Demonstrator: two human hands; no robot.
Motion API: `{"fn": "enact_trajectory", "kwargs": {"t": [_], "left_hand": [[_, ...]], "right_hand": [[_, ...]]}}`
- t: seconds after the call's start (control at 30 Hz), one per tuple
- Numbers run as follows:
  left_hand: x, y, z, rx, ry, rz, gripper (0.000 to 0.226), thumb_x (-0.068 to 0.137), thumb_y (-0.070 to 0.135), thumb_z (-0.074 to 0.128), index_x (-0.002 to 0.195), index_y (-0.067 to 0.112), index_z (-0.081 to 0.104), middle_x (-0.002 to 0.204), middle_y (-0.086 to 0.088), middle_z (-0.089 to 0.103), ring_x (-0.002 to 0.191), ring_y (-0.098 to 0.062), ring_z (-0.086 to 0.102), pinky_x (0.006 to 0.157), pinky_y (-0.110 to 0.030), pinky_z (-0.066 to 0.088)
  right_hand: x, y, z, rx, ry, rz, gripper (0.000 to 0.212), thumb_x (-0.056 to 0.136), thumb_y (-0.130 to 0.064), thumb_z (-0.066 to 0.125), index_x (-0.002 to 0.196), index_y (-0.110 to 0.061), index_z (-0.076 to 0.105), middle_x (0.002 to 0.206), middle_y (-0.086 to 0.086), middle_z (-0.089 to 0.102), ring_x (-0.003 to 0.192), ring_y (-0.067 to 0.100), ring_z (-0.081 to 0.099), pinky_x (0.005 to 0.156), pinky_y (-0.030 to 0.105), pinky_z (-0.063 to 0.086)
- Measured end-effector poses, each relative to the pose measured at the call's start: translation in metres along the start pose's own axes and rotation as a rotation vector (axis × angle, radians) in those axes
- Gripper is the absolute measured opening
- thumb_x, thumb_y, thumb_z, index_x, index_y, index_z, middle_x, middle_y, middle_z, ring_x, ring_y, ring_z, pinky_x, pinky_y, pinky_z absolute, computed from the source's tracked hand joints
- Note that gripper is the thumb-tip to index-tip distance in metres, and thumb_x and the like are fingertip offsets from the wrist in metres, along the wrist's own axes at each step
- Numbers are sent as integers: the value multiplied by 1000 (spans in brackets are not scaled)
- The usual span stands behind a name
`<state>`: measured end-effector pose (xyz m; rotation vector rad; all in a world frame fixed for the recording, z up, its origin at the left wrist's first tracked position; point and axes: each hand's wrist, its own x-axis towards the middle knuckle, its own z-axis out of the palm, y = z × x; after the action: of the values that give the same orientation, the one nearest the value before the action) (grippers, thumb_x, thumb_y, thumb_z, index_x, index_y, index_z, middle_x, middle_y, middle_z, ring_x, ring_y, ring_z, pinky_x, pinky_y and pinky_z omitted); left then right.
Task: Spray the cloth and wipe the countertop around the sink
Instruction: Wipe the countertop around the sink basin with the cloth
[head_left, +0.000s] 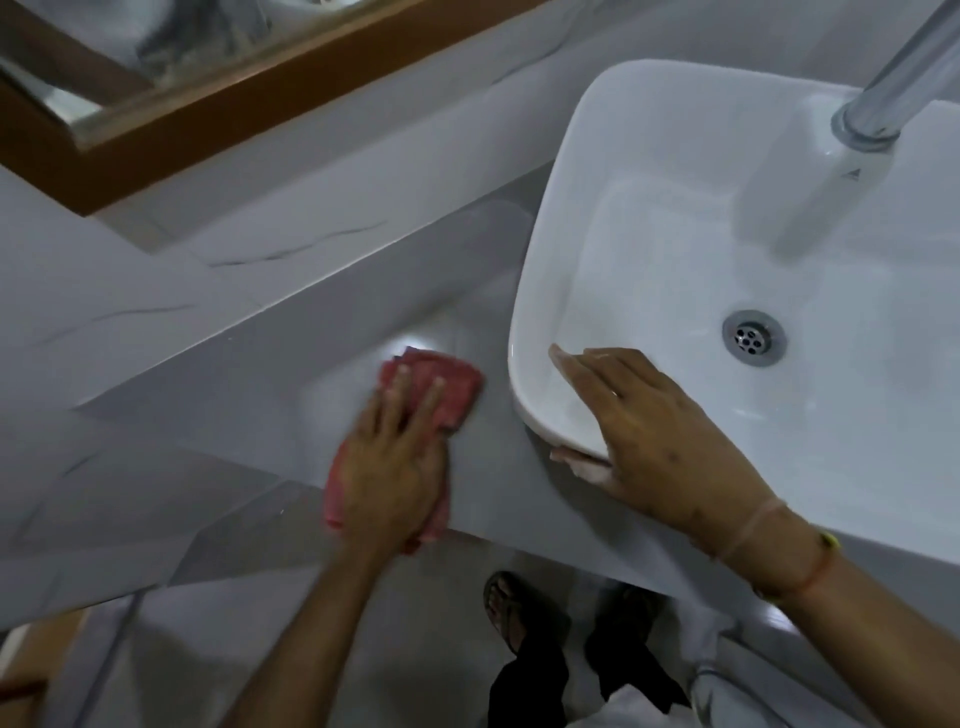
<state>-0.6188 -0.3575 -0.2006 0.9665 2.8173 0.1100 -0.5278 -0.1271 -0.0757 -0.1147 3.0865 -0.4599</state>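
At the upper left, one mirror (171, 62) in a brown wooden frame is seen above the grey, veined worktop (270, 374). One red cloth (439, 384) is pressed flat against the worktop by the left hand (392, 467), just to the left of the sink. The cloth is stretched lengthwise under the palm, its long axis running from the front edge of the worktop, where its near end hangs slightly over, up toward the back wall, tilted a little to the right. The far end of the cloth is left uncovered beyond the fingertips. The left hand is laid open and flat on the cloth, fingers extended and spread slightly.

One white rectangular sink (675, 156) is set on top of the worktop, with one round metal drain (754, 339) in its basin and one chrome tap (883, 104) at the upper right. The near left corner of the sink is gripped by the right hand (660, 447), fingers laid over the rim into the basin and the thumb tucked beneath the corner. Thin bands are worn on the right wrist. Below the worktop edge, two feet in dark sandals are seen on the tiled floor (415, 649).
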Motion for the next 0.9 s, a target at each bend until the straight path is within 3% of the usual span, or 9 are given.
{"fn": "enact_trajectory", "kwargs": {"t": [0.1, 0.2, 0.33, 0.43, 0.5, 0.57, 0.7, 0.8, 0.9], "left_hand": [[43, -52, -16, -29, 62, -344, 54, 96, 34, 30, 147, 17, 30, 156, -22, 25, 141, -42, 27, 115, -50, 27], [83, -26, -21, -105, 62, -463, 55, 96, 32, 26, 149, 17, 23, 157, -22, 22, 141, -43, 22, 116, -50, 20], [38, 60, -2, -167, 80, -205, 56, 93, 36, 33, 148, 31, 22, 159, -8, 23, 143, -34, 25, 115, -46, 26], [21, 32, 5, -108, 28, -124, 56, 95, 40, 24, 150, 33, 14, 161, -5, 17, 147, -26, 17, 120, -40, 19], [35, -3, 0, -34, 29, -239, 55, 97, 40, 19, 150, 30, 14, 161, -9, 17, 146, -32, 17, 119, -44, 19], [56, -19, -11, -99, 98, -396, 53, 97, 38, 29, 149, 25, 23, 159, -16, 20, 142, -41, 22, 118, -49, 20], [71, 7, -24, -163, 107, -485, 53, 96, 38, 32, 147, 23, 28, 158, -17, 21, 137, -46, 27, 114, -52, 23], [55, 22, -30, -214, 46, -420, 52, 97, 46, 24, 145, 27, 30, 157, -13, 24, 131, -46, 34, 109, -53, 28], [51, 13, -39, -296, 73, -426, 52, 96, 47, 30, 142, 24, 36, 153, -15, 32, 127, -45, 38, 107, -54, 31]], "right_hand": [[-1, -2, 0, -7, 7, 6, 79, 68, -27, 81, 133, 2, 46, 120, 21, 62, 110, 39, 58, 79, 54, 56], [0, -2, 1, -14, 13, -5, 79, 69, -27, 81, 133, 1, 45, 121, 21, 62, 111, 39, 57, 82, 54, 55], [0, -1, 0, -13, 12, -15, 77, 69, -28, 80, 132, 2, 46, 121, 21, 62, 110, 39, 58, 81, 53, 55], [0, 0, 1, -21, 43, -10, 78, 69, -28, 80, 132, 3, 47, 119, 20, 63, 108, 39, 58, 79, 53, 56], [0, 0, 2, -28, 42, -8, 78, 69, -28, 80, 133, 2, 46, 119, 19, 63, 109, 38, 58, 80, 53, 56], [-1, 0, 2, -41, 36, -1, 79, 68, -28, 80, 132, 2, 46, 119, 19, 63, 109, 38, 58, 79, 53, 56], [-1, -3, 0, -68, 65, -20, 79, 67, -33, 80, 132, 1, 48, 126, 20, 61, 114, 38, 58, 86, 50, 54], [-10, -5, -2, -177, 261, -115, 59, 76, -33, 72, 125, -3, 57, 123, 16, 65, 112, 33, 61, 94, 46, 48], [-30, -28, 11, -68, 505, -261, 30, 83, -20, 63, 110, -8, 66, 101, 10, 74, 94, 26, 60, 86, 40, 46]]}}
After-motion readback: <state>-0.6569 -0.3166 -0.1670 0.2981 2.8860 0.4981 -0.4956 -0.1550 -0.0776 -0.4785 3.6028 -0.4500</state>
